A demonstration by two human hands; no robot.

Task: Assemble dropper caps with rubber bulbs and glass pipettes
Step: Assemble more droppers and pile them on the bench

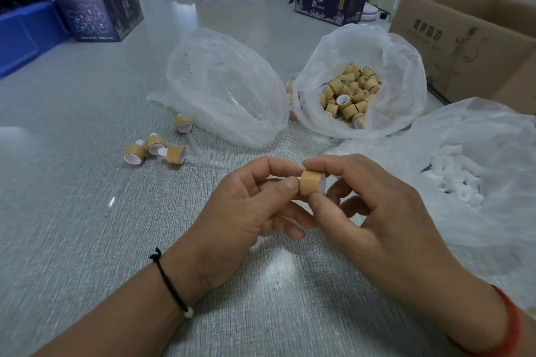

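Note:
A bamboo-coloured dropper cap (pixel 309 184) with a white inside is held over the table between both hands. My right hand (pixel 374 211) pinches it with thumb and forefinger. My left hand (pixel 243 211) has its thumb and forefinger tips against the cap's left side. Whether a bulb sits in the cap is hidden by the fingers. Several assembled droppers (pixel 162 148) with glass pipettes lie to the left on the table. One loose glass pipette (pixel 111 202) lies further left.
A clear bag of glass pipettes (pixel 229 90) lies behind the hands. A bag of loose caps (pixel 351 93) stands to its right, and a bag of white rubber bulbs (pixel 461 177) lies at the right. Cardboard box (pixel 470 46) far right; dark boxes (pixel 98 9) and blue bin (pixel 26 35) far left.

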